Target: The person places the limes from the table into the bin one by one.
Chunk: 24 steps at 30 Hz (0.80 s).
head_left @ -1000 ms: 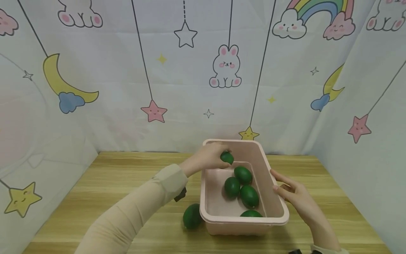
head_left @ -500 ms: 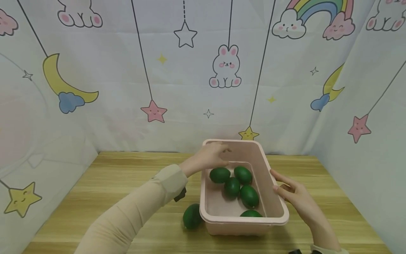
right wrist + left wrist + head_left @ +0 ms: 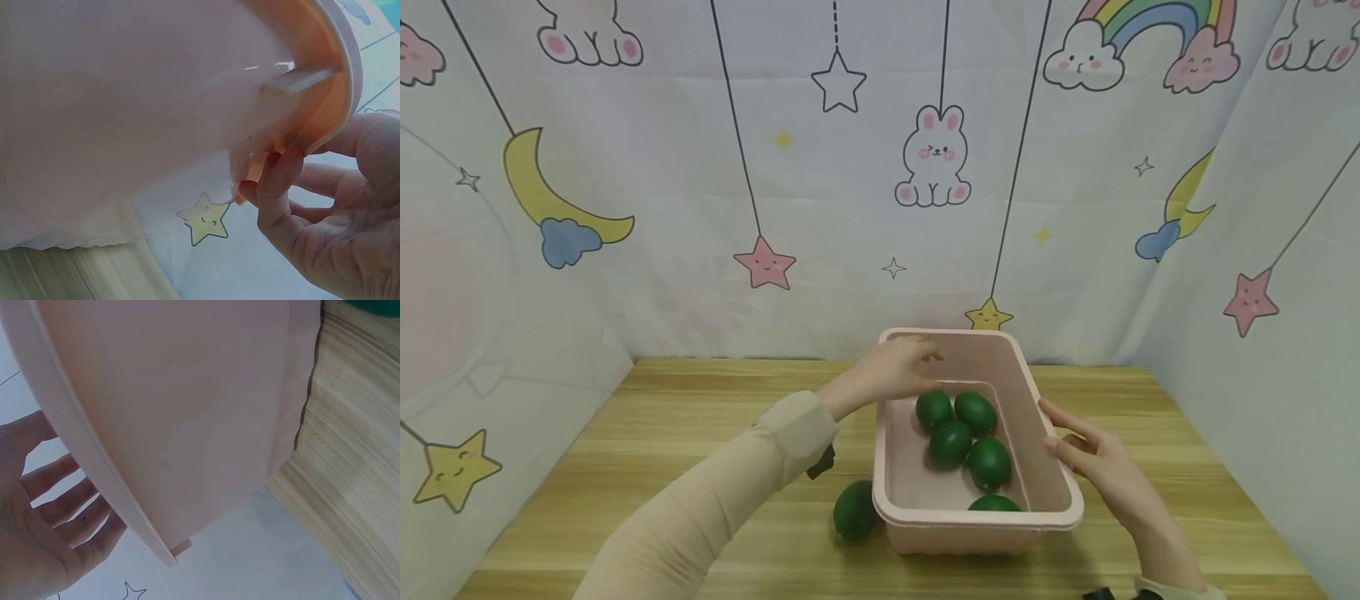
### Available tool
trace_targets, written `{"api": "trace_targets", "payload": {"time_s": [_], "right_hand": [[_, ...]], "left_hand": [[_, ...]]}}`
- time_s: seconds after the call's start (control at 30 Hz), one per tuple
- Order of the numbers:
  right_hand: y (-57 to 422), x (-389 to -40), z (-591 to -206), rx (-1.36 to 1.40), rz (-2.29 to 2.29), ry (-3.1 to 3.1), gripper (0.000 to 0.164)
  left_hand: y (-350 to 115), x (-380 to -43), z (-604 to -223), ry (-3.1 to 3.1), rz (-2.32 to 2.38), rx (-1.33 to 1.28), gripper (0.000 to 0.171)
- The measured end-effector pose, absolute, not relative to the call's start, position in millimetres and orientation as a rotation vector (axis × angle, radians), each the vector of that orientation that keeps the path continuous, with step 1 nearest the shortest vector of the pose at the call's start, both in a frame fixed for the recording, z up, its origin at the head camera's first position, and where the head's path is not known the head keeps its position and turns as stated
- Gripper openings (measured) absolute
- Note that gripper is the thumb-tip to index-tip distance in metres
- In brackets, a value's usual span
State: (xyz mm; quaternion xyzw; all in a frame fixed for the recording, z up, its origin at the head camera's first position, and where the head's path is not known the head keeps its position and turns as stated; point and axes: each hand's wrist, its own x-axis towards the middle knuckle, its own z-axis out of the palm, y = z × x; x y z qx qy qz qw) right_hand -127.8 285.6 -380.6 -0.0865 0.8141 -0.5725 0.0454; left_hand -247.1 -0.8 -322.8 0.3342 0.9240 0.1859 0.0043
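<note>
A pink plastic bin [image 3: 977, 521] stands on the table with several smooth, dark-green oval fruits inside, like limes or avocados. My left hand [image 3: 887, 369] reaches over the bin's left rim, fingers loosely bent and holding nothing. Just below its fingertips lies one green fruit [image 3: 934, 409], touching its neighbours. In the left wrist view, the bin's outer wall hides what is under my left hand [image 3: 56, 506]. My right hand [image 3: 1101, 462] grips the bin's right rim; the right wrist view shows its fingers [image 3: 281, 178] curled at the edge.
Another green fruit [image 3: 854, 510] lies on the wooden table [image 3: 715, 417], against the bin's left front corner. A white curtain [image 3: 850, 183] with cartoon prints hangs behind the table and along both sides.
My left hand has let go of a green fruit, which dropped into the bin and then rolled right against the others. My right hand has stayed at the rim.
</note>
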Motion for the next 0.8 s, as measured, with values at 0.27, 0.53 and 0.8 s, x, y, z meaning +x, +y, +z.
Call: {"api": "trace_targets", "payload": {"time_s": [0.27,0.53,0.8], "right_hand": [[285.3,-127.5,-380.0,-0.255,-1.737,2.492,0.057],[285.1,-127.6,-380.3,-0.269,-1.744,2.486,0.057],[284.3,-127.1,-379.6,-0.261,-1.746,2.488,0.056]], "left_hand": [[-5.4,-242.1,-318.9,2.878,0.631,1.073,0.040],[-12.5,-235.2,-319.6,2.852,0.732,1.098,0.039],[-20.8,-225.1,-317.7,2.857,0.844,1.106,0.040]]}}
